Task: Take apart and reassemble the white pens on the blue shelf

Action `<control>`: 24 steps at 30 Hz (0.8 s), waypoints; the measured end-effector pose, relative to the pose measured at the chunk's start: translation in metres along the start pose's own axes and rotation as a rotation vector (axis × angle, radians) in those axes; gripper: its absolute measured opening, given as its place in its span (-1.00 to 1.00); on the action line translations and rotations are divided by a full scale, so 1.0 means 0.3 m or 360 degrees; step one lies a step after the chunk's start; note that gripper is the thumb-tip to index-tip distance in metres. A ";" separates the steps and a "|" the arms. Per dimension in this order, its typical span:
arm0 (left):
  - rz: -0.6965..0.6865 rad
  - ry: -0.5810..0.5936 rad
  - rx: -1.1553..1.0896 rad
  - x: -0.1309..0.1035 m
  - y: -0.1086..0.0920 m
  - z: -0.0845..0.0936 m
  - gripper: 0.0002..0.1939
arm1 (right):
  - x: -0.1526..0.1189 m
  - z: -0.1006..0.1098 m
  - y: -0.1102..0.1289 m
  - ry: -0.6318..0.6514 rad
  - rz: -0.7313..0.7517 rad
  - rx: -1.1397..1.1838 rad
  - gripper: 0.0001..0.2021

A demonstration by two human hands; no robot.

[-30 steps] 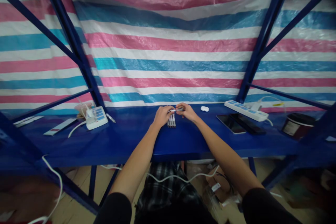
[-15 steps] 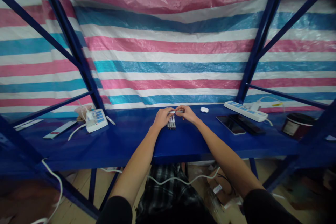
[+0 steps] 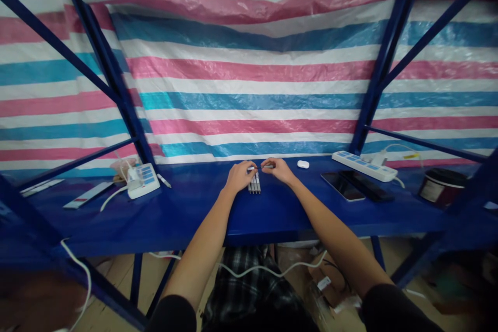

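Note:
Between my fingertips is a slim white pen (image 3: 252, 168), lying level just above the shelf. My left hand (image 3: 238, 177) pinches its white barrel. My right hand (image 3: 280, 171) is closed on a greyish end piece that looks like the pen's cap (image 3: 267, 166). A thin dark length shows between the two parts; whether they still touch is too small to tell. Directly below, several white pens with grey ends (image 3: 254, 185) lie side by side in a row, their far ends partly behind my left fingers.
On the blue shelf (image 3: 187, 218) are a white earbud case (image 3: 303, 164), two phones (image 3: 342, 187), a right power strip (image 3: 363, 166), a dark tub (image 3: 441, 187), a left power strip (image 3: 143, 180), a white marker-like stick (image 3: 164, 181) and a flat box (image 3: 87, 195). Blue posts flank both sides.
My hands have drawn slightly apart, the left one moving a little left. A thin dark length now shows between the white barrel and the greyish piece.

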State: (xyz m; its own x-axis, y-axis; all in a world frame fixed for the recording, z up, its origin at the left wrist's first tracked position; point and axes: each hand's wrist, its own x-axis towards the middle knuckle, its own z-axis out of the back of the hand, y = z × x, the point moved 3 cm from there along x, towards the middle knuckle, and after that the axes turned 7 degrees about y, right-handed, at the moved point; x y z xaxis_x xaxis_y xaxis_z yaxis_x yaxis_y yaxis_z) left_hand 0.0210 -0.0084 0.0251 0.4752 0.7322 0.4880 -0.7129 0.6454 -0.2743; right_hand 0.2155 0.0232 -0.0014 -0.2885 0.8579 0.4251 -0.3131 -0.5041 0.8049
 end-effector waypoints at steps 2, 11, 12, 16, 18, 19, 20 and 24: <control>0.0014 -0.0012 0.0019 -0.001 0.008 0.005 -0.81 | 0.000 0.005 0.007 -0.0030 0.0065 -0.0080 -0.79; 0.0092 -0.0066 -0.0023 -0.011 0.059 0.008 -0.84 | -0.006 0.045 -0.016 -0.0156 0.0026 -0.0270 -0.82; 0.0097 -0.0072 -0.0027 -0.011 0.061 0.007 -0.84 | -0.006 0.047 -0.020 -0.0149 0.0021 -0.0264 -0.82; 0.0129 -0.0091 -0.0044 -0.011 0.067 0.008 -0.84 | -0.002 0.049 -0.034 -0.0139 -0.0010 -0.0217 -0.86; 0.0141 -0.0094 -0.0052 -0.012 0.069 0.009 -0.84 | 0.000 0.051 -0.039 -0.0167 -0.0063 -0.0168 -0.84; 0.0145 -0.0097 -0.0055 -0.012 0.069 0.009 -0.84 | 0.001 0.051 -0.041 -0.0185 -0.0088 -0.0138 -0.82; 0.0146 -0.0101 -0.0060 -0.012 0.070 0.010 -0.84 | 0.002 0.051 -0.041 -0.0200 -0.0105 -0.0112 -0.79; 0.0106 -0.0111 -0.0093 -0.013 0.064 0.010 -0.84 | 0.003 0.034 -0.024 -0.0162 -0.0057 -0.0069 -0.70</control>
State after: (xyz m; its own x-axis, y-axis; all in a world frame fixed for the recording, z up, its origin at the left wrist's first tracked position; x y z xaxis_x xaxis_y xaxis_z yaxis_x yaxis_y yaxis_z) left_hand 0.0039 0.0006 0.0205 0.3896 0.7582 0.5228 -0.7095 0.6090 -0.3545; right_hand 0.2268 0.0287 -0.0025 -0.1838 0.8801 0.4378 -0.3612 -0.4747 0.8026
